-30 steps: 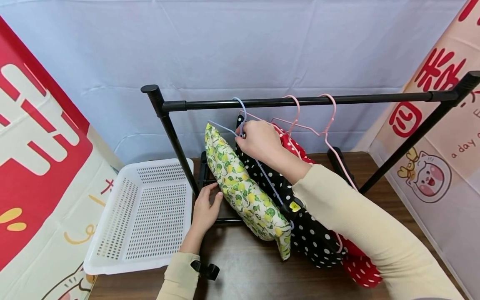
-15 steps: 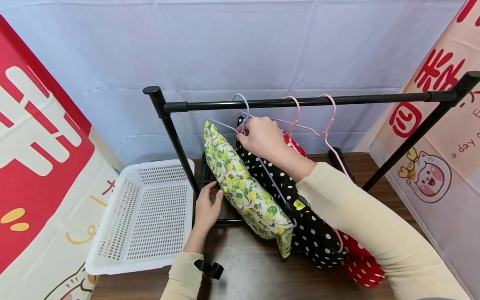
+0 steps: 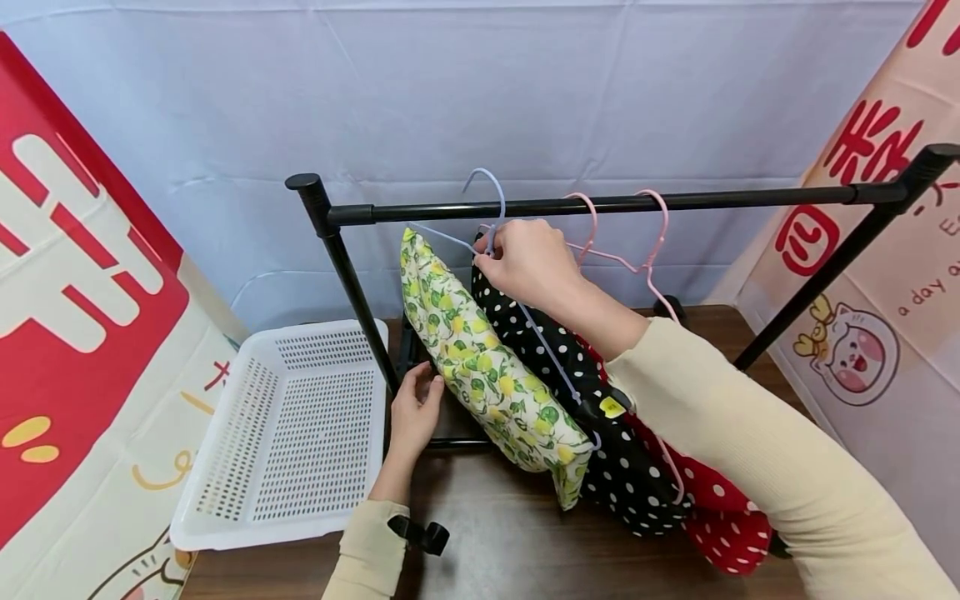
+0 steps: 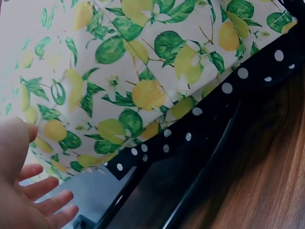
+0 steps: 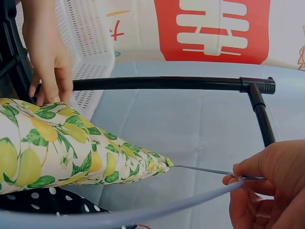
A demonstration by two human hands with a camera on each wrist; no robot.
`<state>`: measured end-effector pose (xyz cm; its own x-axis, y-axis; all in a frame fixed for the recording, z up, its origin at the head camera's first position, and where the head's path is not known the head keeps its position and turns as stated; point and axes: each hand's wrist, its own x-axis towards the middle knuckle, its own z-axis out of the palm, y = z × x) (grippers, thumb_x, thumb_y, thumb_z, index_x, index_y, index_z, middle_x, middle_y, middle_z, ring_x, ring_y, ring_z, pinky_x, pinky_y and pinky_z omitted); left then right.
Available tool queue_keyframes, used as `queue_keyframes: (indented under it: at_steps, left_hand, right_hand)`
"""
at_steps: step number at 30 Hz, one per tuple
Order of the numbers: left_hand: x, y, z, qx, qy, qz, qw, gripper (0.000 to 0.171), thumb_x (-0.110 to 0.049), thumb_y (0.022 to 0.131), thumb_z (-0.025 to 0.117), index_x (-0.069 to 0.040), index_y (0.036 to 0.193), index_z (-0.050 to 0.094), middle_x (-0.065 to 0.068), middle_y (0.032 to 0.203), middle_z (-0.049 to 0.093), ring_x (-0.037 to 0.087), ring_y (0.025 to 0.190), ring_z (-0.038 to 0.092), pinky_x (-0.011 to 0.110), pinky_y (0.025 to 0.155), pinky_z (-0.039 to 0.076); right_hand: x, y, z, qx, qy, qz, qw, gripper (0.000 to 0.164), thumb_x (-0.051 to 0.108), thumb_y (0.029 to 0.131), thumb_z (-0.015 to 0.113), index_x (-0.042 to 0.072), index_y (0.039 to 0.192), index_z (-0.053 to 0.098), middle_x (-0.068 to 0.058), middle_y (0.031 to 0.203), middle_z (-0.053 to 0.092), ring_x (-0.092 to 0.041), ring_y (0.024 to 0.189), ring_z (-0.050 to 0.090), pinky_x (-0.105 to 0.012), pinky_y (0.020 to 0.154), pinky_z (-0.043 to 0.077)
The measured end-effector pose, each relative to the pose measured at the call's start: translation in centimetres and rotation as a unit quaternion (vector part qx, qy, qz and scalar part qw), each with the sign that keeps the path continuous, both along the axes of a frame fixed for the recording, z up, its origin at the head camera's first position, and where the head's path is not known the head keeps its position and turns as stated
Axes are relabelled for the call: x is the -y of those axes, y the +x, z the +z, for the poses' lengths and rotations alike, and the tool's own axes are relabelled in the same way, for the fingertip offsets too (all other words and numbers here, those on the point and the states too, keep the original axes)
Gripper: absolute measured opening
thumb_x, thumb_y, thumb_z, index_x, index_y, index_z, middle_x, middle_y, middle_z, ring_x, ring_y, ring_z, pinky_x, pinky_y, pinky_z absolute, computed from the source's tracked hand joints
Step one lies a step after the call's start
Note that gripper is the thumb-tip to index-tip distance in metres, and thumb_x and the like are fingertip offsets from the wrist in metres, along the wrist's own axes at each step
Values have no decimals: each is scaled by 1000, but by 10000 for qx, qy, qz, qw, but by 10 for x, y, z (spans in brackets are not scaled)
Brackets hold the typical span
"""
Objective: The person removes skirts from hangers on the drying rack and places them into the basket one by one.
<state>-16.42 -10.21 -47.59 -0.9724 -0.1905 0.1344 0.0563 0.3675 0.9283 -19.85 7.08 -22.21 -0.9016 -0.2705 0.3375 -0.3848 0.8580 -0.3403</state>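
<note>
My right hand (image 3: 528, 258) pinches a light blue hanger (image 3: 500, 190) at the base of its hook. The hook's tip stands above the black rail. On this hanger hangs a white garment with a lemon print (image 3: 480, 367), slanting down toward the front. In the right wrist view, thumb and fingers (image 5: 250, 169) close on the hanger where its arms meet. My left hand (image 3: 415, 412) is beside the lemon garment's left side, fingers extended and spread in the left wrist view. Behind the lemon garment hangs a black polka-dot garment (image 3: 622, 475).
The black rack's rail (image 3: 720, 200) also carries pink hangers (image 3: 663, 221), with a red polka-dot garment (image 3: 731, 533) farther right. A white perforated basket (image 3: 300, 433) stands left of the rack on the brown wooden table (image 3: 495, 542). A pale cloth backs the scene.
My right hand has risen with the blue hanger, lifting its hook from the rail to above it. The lemon garment has shifted up slightly. My left hand has barely moved.
</note>
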Motion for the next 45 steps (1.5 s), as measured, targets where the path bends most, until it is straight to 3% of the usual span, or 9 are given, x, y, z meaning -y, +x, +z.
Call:
queue_keyframes:
  at_steps: [5, 13, 16, 21, 31, 35, 40, 45]
  left_hand:
    - [-4, -3, 3, 623, 937, -174, 9935, 48, -32, 94, 51, -10, 135, 42, 11, 132, 50, 26, 117, 52, 43, 93, 44]
    - [-9, -4, 1, 1225, 2371, -371, 9630, 54, -32, 97, 44, -6, 142, 29, 17, 135, 43, 31, 118, 50, 45, 96, 42]
    - [-11, -5, -4, 1427, 3014, -536, 9412, 55, -32, 97, 43, -5, 143, 26, 19, 137, 40, 33, 120, 48, 47, 99, 39]
    - [-14, -7, -11, 1660, 4000, -891, 8969, 56, -36, 97, 44, -8, 142, 26, 19, 140, 37, 32, 124, 43, 47, 103, 34]
    - [-20, -4, -14, 1741, 4815, -1551, 8449, 52, -45, 97, 38, -19, 141, 29, 11, 143, 35, 19, 117, 48, 39, 103, 32]
    - [-21, -3, -14, 1755, 4855, -1567, 8420, 51, -42, 97, 38, -18, 141, 28, 12, 143, 34, 18, 117, 49, 38, 102, 34]
    - [-20, -1, -11, 1775, 4739, -1263, 8532, 48, -34, 97, 42, -12, 138, 32, 11, 133, 45, 17, 108, 54, 33, 94, 42]
    - [-17, 1, -8, 1832, 4566, -973, 8652, 48, -32, 97, 44, -9, 138, 33, 12, 134, 46, 20, 114, 53, 32, 92, 44]
  right_hand:
    - [0, 2, 5, -45, 45, 9, 10000, 19, 22, 85, 56, 17, 86, 75, 2, 71, 69, -16, 43, 46, -26, 40, 29]
    - [-1, 7, 9, -38, 103, 75, 9999, 20, 24, 86, 56, 17, 92, 74, 1, 70, 68, -16, 45, 47, -28, 43, 32]
    - [-1, 8, 10, -41, 128, 97, 9999, 20, 25, 86, 57, 17, 92, 74, 1, 70, 68, -16, 46, 47, -28, 44, 32]
    - [-1, 10, 11, 29, 141, 126, 9998, 19, 26, 86, 57, 17, 90, 74, 2, 61, 64, -16, 46, 47, -28, 44, 32]
    - [-3, 10, 15, 9, 220, 152, 9996, 22, 27, 87, 57, 16, 78, 73, 2, 50, 57, -14, 42, 42, -26, 43, 29]
    - [-5, 10, 15, 82, 275, 91, 9995, 21, 29, 87, 57, 16, 84, 73, 1, 50, 56, -15, 45, 45, -27, 44, 31]
    - [-7, 9, 14, 43, 312, 60, 9995, 20, 28, 87, 57, 17, 89, 73, 0, 52, 57, -16, 45, 45, -27, 42, 30]
    - [-8, 8, 13, -41, 363, 41, 9993, 20, 26, 87, 56, 16, 91, 73, 1, 68, 67, -16, 46, 46, -27, 41, 30]
